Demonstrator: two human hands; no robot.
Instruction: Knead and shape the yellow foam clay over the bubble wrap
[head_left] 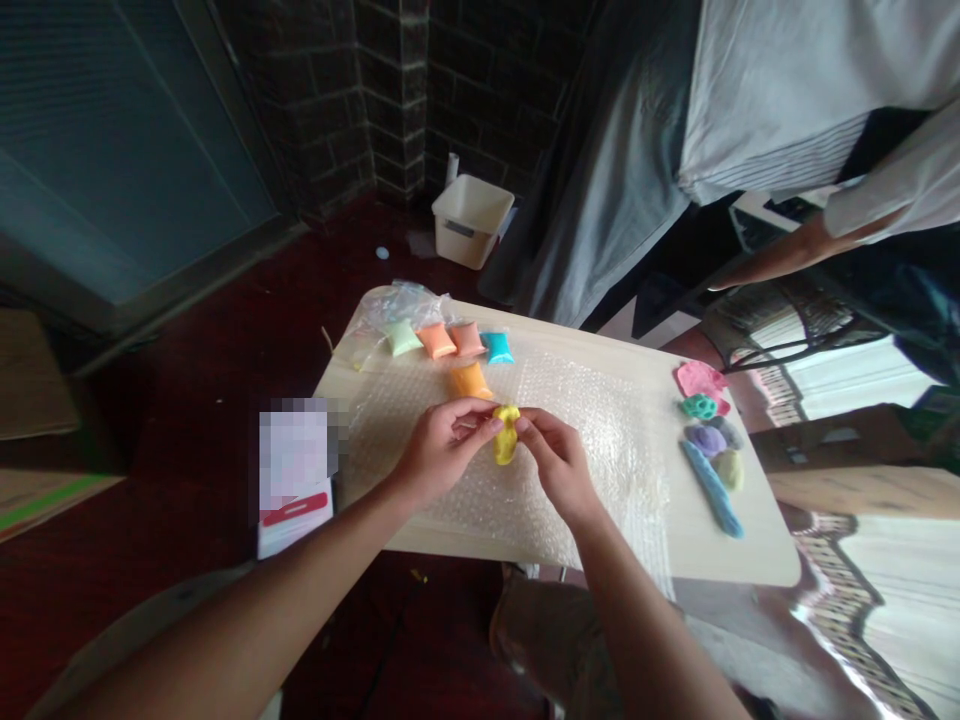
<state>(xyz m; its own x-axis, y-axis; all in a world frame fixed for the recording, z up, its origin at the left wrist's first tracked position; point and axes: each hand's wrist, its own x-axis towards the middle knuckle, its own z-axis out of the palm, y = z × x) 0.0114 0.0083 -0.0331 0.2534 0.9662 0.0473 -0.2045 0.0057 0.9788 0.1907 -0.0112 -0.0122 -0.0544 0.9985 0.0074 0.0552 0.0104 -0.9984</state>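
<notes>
A lump of yellow clay (pixel 505 437) hangs between both my hands above a sheet of bubble wrap (pixel 570 440) on a small pale table (pixel 750 555). My left hand (pixel 442 447) pinches the clay's top from the left. My right hand (pixel 553 462) pinches it from the right. An orange clay packet (pixel 470 381) lies just beyond my fingers. Further back sit green (pixel 403 337), two orange (pixel 437 341) and a blue packet (pixel 497 347) in a row.
Shaped clay pieces lie at the table's right end: pink (pixel 699 379), teal (pixel 700 406), purple (pixel 706 440), a blue strip (pixel 712 490). An empty plastic bag (pixel 405 300) lies at the back left. A white bin (pixel 472 219) stands on the floor. Another person's arm (pixel 780 258) reaches in at right.
</notes>
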